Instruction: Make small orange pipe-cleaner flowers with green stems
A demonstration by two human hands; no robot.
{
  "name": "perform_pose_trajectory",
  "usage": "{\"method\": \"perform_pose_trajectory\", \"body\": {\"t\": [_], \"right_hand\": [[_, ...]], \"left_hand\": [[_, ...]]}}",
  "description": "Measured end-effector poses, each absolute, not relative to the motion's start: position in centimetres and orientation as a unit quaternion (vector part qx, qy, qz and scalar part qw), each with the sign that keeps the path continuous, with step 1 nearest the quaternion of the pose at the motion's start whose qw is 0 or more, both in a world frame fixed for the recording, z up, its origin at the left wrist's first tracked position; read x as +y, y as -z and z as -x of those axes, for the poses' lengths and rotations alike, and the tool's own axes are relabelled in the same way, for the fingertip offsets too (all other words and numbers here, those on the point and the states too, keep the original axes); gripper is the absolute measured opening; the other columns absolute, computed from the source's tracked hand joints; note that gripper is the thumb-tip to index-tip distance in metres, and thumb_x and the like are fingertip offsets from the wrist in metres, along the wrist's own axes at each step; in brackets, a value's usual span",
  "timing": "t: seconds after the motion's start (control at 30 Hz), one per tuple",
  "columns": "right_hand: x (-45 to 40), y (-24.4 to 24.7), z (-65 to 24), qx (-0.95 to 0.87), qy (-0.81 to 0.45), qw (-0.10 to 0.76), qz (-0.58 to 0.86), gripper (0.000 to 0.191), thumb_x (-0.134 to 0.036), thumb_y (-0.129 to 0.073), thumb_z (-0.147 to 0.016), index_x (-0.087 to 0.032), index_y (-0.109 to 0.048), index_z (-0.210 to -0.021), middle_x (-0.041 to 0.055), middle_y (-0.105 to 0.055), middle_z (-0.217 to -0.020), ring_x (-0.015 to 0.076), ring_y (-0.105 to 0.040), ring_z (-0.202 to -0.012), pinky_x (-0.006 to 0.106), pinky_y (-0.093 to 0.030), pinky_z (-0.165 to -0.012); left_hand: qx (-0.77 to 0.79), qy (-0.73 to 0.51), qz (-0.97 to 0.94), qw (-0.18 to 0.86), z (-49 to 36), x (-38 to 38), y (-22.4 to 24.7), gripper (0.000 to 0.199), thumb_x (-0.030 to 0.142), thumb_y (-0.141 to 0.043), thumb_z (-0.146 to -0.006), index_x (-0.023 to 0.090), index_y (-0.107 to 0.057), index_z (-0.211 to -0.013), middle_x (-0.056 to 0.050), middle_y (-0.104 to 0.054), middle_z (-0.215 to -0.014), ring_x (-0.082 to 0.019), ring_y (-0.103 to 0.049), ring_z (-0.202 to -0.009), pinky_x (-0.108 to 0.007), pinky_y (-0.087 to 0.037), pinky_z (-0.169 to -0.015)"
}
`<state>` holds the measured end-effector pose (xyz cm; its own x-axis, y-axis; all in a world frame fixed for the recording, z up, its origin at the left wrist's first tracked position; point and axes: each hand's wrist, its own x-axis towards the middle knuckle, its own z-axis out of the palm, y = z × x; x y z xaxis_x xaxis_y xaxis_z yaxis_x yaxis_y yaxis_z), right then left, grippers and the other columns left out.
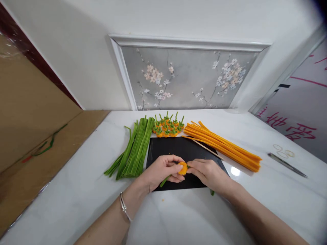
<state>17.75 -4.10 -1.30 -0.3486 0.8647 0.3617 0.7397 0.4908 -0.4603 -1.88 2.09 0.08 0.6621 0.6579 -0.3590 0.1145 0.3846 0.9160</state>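
Note:
My left hand pinches a small orange fuzzy piece between thumb and fingers, over a black mat. My right hand is closed on a green stem at the right side of the orange piece. One green strip end sticks out below my left hand, and another shows under my right hand. Behind the mat stand several finished-looking orange pieces with green stems. Green fuzzy strips lie in a bundle on the left, orange strips on the right.
A thin wooden stick lies across the mat's right edge. Farther right on the white table are tweezers and several small rings. Brown cardboard borders the left side. A framed floral panel is behind.

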Motion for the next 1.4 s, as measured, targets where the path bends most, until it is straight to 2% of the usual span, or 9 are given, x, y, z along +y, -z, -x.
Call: {"method": "perform_pose_trajectory", "body": {"t": [0.23, 0.4, 0.63, 0.73, 0.83, 0.93, 1.1, 1.3, 1.4], "right_hand": [[-4.4, 0.9, -18.1, -0.804, -0.111, 0.290, 0.507, 0.036, -0.032, -0.037, -0.100, -0.020, -0.063, -0.078, 0.0000, -0.061, -0.063, 0.0131, -0.059, -0.058, 0.023, -0.045, -0.056], [-4.5, 1.2, -17.5, -0.789, -0.092, 0.314, 0.521, 0.023, -0.031, -0.044, -0.097, -0.020, -0.060, -0.108, 0.0040, -0.066, -0.083, 0.0164, -0.065, -0.071, 0.026, -0.053, -0.066], [-4.6, 1.5, -17.3, -0.781, -0.055, 0.310, 0.540, 0.021, -0.025, -0.037, -0.098, -0.020, -0.056, -0.092, 0.0031, -0.064, -0.076, 0.0158, -0.063, -0.065, 0.025, -0.050, -0.058], [-4.7, 1.6, -17.4, -0.779, -0.030, 0.309, 0.545, 0.022, -0.026, -0.034, -0.098, -0.021, -0.052, -0.086, 0.0022, -0.064, -0.073, 0.0155, -0.061, -0.060, 0.024, -0.044, -0.052], [-4.9, 1.5, -17.4, -0.783, 0.000, 0.303, 0.544, 0.023, -0.026, -0.030, -0.100, -0.021, -0.049, -0.086, 0.0020, -0.064, -0.072, 0.0150, -0.060, -0.056, 0.023, -0.038, -0.047], [-4.9, 1.4, -17.2, -0.784, 0.034, 0.299, 0.543, 0.028, -0.028, -0.027, -0.101, -0.021, -0.047, -0.083, 0.0009, -0.062, -0.068, 0.0138, -0.058, -0.051, 0.023, -0.033, -0.046], [-5.0, 1.4, -16.6, -0.782, 0.105, 0.312, 0.529, 0.036, -0.028, -0.025, -0.103, -0.021, -0.042, -0.072, -0.0015, -0.056, -0.058, 0.0113, -0.053, -0.047, 0.023, -0.027, -0.047], [-5.0, 1.2, -16.5, -0.779, 0.125, 0.326, 0.521, 0.037, -0.028, -0.027, -0.103, -0.021, -0.043, -0.070, -0.0019, -0.054, -0.058, 0.0106, -0.050, -0.049, 0.023, -0.028, -0.049], [-4.9, 1.0, -16.8, -0.775, 0.137, 0.325, 0.525, 0.039, -0.031, -0.026, -0.103, -0.021, -0.043, -0.070, -0.0024, -0.053, -0.056, 0.0102, -0.048, -0.047, 0.024, -0.027, -0.048]], "left_hand": [[0.349, -0.221, -0.535, 0.737, 2.1, 2.0, -0.3, 0.031, 0.036, -0.075, -0.074, 0.015, -0.070, -0.096, -0.005, -0.072, -0.075, -0.015, -0.070, -0.065, -0.027, -0.057, -0.064], [0.353, -0.267, -0.580, 0.683, 1.5, 1.4, -0.5, 0.034, 0.035, -0.071, -0.078, 0.014, -0.071, -0.105, -0.004, -0.071, -0.077, -0.012, -0.065, -0.065, -0.026, -0.055, -0.068], [0.326, -0.298, -0.584, 0.681, 1.1, 0.8, -1.3, 0.041, 0.027, -0.064, -0.083, 0.013, -0.058, -0.121, -0.004, -0.071, -0.085, -0.014, -0.064, -0.073, -0.028, -0.054, -0.074], [0.312, -0.299, -0.596, 0.676, 1.2, 0.7, -1.7, 0.035, 0.026, -0.062, -0.084, 0.015, -0.056, -0.117, -0.006, -0.072, -0.087, -0.016, -0.066, -0.076, -0.030, -0.054, -0.076], [0.316, -0.297, -0.647, 0.627, 1.4, 0.5, -1.8, 0.031, 0.024, -0.058, -0.086, 0.016, -0.060, -0.115, -0.007, -0.072, -0.096, -0.018, -0.067, -0.082, -0.030, -0.053, -0.079], [0.321, -0.284, -0.715, 0.552, 1.5, 0.3, -1.5, 0.038, 0.024, -0.055, -0.088, 0.020, -0.059, -0.125, -0.005, -0.073, -0.099, -0.020, -0.067, -0.086, -0.029, -0.052, -0.082], [0.325, -0.269, -0.759, 0.496, 1.2, -0.3, -0.9, 0.050, 0.025, -0.049, -0.091, 0.020, -0.046, -0.140, -0.005, -0.073, -0.096, -0.020, -0.068, -0.086, -0.028, -0.052, -0.081], [0.348, -0.245, -0.779, 0.461, 1.3, -0.5, -1.5, 0.058, 0.026, -0.045, -0.093, 0.023, -0.028, -0.149, -0.003, -0.072, -0.089, -0.020, -0.068, -0.080, -0.028, -0.050, -0.077], [0.339, -0.270, -0.799, 0.416, 1.8, 0.0, -2.1, 0.064, 0.030, -0.057, -0.088, 0.027, -0.031, -0.147, -0.005, -0.068, -0.111, -0.021, -0.063, -0.100, -0.031, -0.046, -0.092]]}}
